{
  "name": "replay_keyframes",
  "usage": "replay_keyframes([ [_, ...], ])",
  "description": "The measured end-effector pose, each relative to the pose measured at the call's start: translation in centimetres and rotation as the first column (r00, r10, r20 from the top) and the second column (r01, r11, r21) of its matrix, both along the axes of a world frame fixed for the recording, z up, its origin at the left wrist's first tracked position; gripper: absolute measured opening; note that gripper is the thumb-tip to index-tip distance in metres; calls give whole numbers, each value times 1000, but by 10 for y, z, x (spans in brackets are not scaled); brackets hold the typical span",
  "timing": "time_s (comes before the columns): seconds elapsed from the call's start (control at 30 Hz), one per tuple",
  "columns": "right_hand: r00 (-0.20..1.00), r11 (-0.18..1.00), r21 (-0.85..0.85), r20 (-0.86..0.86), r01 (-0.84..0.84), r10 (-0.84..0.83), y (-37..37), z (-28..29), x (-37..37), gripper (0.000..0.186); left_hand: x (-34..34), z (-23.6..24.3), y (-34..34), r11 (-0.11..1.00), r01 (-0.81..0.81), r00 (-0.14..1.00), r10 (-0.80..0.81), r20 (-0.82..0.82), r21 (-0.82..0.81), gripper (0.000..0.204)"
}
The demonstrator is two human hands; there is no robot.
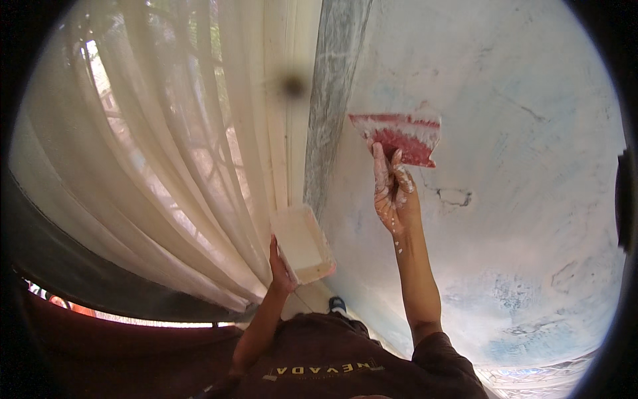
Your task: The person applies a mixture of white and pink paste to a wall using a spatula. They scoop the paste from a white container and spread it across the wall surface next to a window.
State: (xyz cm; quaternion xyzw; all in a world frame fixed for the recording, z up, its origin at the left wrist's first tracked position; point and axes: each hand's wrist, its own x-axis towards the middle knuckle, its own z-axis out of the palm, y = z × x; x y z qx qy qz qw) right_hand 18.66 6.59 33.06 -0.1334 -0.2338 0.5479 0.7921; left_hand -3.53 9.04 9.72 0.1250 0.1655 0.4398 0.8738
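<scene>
A red, flat putty spreader (402, 138), smeared with white paste, is held in my right hand (393, 189). My fingers, dabbed with white, pinch its lower edge while its blade lies against or very near the wall (518, 173). Lower down and to the left, my left hand (280, 269) grips a pale rectangular tray (302, 245) by its left side. White material seems to coat the inside of the tray, and its rim shows pinkish smears.
Long sheer cream curtains (173, 153) hang along the left, beside a grey unpainted strip (332, 100) at the wall's edge. Cracks and bluish patches mark the wall. A dark object (625, 199) juts in at the far right. One shoe (337, 304) shows below me.
</scene>
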Motion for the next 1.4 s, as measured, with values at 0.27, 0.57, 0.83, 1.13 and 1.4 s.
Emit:
replay_keyframes([
  [0.27, 927, 937, -62, 136, -343, 349, -23, -84, 36, 23, 20, -1, 14, 998, 22, 999, -23, -29, -53, 73],
  [0.57, 903, 970, -185, 424, 159, -67, -17, -74, 20, 15, 19, -18, 15, 996, 69, 995, -65, 77, -50, 69],
  [0.83, 861, 980, 198, 492, 34, -129, 8, -12, 23, 28, 41, -153, -79, 993, -106, 963, 92, 252, 43, 76],
  [1.13, 727, 867, 495, 575, 56, -375, 93, 184, -35, 29, 37, -160, -124, 963, -266, 953, 270, 140, -50, 75],
  [1.4, 531, 660, 717, 478, 225, -700, 178, 317, -25, 31, 13, -93, -125, 962, -274, 955, 274, 111, -14, 76],
])
